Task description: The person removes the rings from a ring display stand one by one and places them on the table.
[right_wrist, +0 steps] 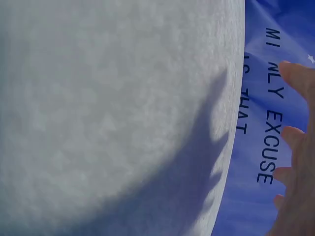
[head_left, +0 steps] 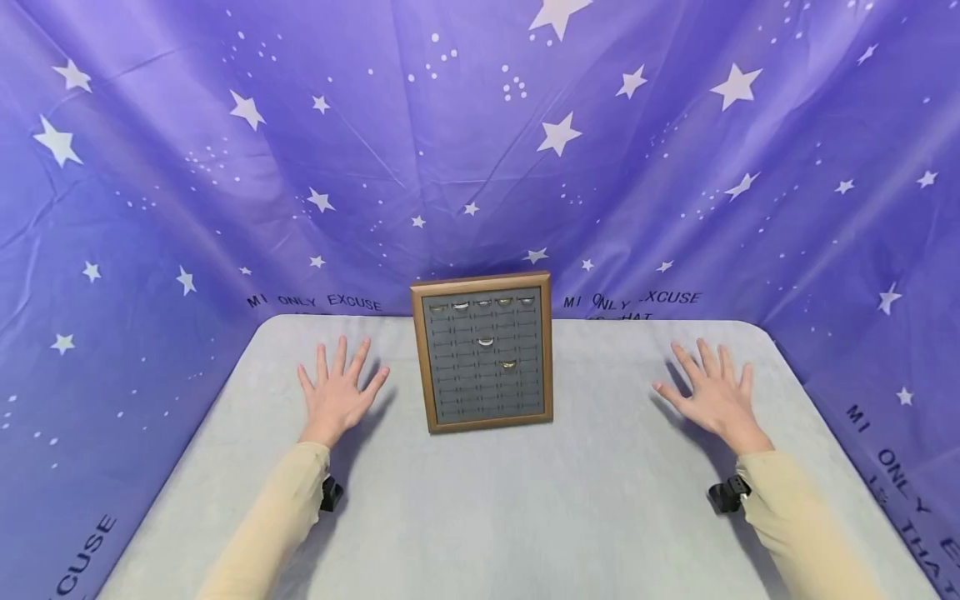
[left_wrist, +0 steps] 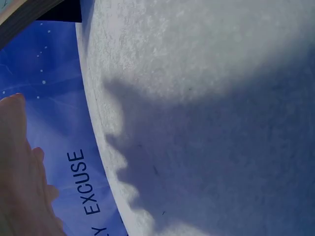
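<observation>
Star-printed purple fabric backs a brown-framed rectangular grey ring board, apparently propped for viewing, bare left hand and bare right hand flanking it, fingers spread wide, gripping nothing.

The left hand and right hand lie well apart, fingers spread, palms apparently downward.
</observation>
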Tool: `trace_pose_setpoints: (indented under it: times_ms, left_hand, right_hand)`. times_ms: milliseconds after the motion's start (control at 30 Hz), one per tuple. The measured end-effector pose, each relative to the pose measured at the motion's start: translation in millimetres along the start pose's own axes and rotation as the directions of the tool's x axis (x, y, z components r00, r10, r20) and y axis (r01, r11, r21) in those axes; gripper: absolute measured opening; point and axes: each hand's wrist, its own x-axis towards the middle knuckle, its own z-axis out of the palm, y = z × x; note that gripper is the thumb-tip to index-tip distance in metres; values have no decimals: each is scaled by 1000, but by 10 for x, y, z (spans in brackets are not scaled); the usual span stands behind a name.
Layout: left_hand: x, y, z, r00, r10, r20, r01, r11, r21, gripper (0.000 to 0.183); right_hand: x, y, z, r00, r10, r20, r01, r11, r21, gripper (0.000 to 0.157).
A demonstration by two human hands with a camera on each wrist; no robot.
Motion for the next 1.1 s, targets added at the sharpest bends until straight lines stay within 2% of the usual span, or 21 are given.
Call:
trace_pose_setpoints:
  times_ms: [333, 500, 600, 767, 933, 1100]
  left_hand:
    - [-43, 77, 121, 1000, 19, 3, -19, 1000, 22, 78]
    - [-53, 139, 197, 999, 30, -12, -30, 999, 15, 76]
    - [-72, 200, 223, 999, 41, 3, -41, 999, -5, 76]
    - [-111, 316, 223, 998, 48, 27, -47, 998, -52, 74]
    - [-119, 397, 210, 998, 58, 29, -55, 995, -88, 73]
    - [-90, 431, 177, 995, 98, -14, -99, 976, -192, 69]
  right_hand:
    - [-53, -141, 83, 999, -32, -25, 32, 999, 17, 83]
    - [-43, -255, 94, 996, -61, -70, 66, 996, 66, 78]
    - [-44, -325, 127, 992, -88, -90, 98, 989, 111, 74]
    - [-38, -456, 195, 985, -141, -104, 158, 971, 181, 69]
    - [15, -572, 281, 969, -203, -144, 234, 939, 252, 64]
    - [51, -679, 340, 956, -241, -169, 285, 904, 320, 62]
